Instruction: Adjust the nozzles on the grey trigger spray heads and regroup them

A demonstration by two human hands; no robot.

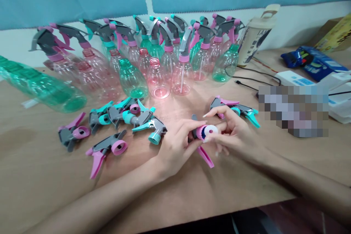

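Observation:
Near the table's front, my left hand (177,150) is closed around a grey and pink spray head (201,132), whose pink trigger points down toward the table edge. My right hand (233,135) pinches a small white disc (211,131) at the open pink collar of that spray head. Left of my hands lie several loose spray heads, among them a pink one (119,147) and a teal one (155,137). Beyond my right hand are more loose spray heads, one with a teal trigger (252,117).
Several pink and green bottles, such as a pink one (155,80), stand along the back, many with spray heads on. Green bottles (49,87) lie at the left. A tumbler (253,40), black cable (263,75), blue packet (318,62) and blurred object (296,111) are at the right.

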